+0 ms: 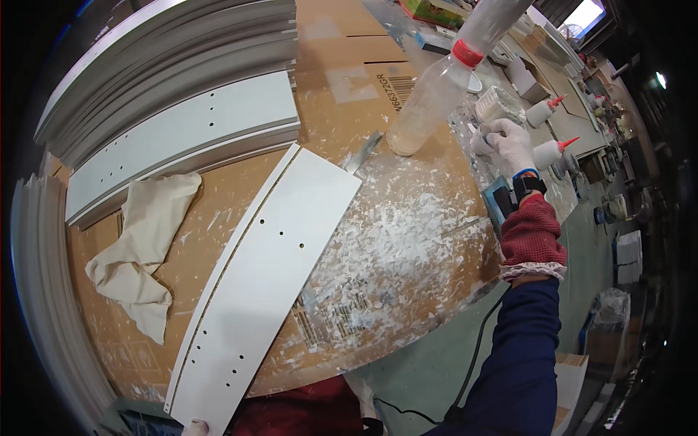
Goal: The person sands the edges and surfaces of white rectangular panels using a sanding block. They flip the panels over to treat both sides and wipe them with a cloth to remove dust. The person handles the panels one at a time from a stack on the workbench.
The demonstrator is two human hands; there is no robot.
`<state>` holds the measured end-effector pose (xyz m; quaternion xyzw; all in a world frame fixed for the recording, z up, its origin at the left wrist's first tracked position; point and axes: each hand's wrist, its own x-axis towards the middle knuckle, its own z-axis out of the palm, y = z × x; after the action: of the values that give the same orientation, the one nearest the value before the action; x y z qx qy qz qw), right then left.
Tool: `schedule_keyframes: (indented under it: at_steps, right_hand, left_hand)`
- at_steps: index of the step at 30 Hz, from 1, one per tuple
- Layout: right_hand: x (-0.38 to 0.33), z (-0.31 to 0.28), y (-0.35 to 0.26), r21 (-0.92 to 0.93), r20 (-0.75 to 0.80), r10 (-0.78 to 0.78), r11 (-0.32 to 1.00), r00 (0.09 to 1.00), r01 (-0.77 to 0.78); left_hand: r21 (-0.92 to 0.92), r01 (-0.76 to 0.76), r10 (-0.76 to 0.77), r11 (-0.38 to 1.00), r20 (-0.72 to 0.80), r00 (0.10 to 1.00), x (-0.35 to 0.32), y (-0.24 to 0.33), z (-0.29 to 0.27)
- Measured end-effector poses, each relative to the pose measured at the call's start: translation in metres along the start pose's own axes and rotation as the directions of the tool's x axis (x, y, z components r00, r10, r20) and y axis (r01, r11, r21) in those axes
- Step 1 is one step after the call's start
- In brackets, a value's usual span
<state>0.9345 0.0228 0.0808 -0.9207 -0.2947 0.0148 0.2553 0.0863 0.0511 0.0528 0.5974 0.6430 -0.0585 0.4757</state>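
The white panel (254, 283) lies diagonally across the middle of the bench (407, 240), its near end at the near edge, where the left hand (195, 428) just touches it; can't tell the grip, only a fingertip shows. It's long, flat, with small drilled holes and a groove along one side. The gloved right hand (505, 143) is over at the right edge, well away from the panel, curled around something small I can't make out.

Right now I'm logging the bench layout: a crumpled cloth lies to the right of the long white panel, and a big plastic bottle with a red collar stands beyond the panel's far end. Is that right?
Not quite. In the head view the crumpled cloth lies to the left of the long white panel, not the right. The rest holds: the plastic bottle with a red collar stands beyond the panel's far end.
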Motion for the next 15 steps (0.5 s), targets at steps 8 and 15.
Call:
schedule_keyframes:
  at_steps: [8, 15]
  right_hand:
    - [-0.028, -0.033, 0.034, 0.717, 0.032, 0.127, 0.688, 0.991, -0.111]
    - [-0.092, -0.057, 0.024, 0.422, -0.053, 0.107, 0.904, 0.993, -0.075]
  left_hand:
    - [-0.671, 0.476, -0.557, 0.568, 0.112, 0.823, 0.008, 0.001, 0.002]
    - [-0.796, 0.233, -0.122, 0.559, 0.199, 0.972, 0.011, 0.019, 0.014]
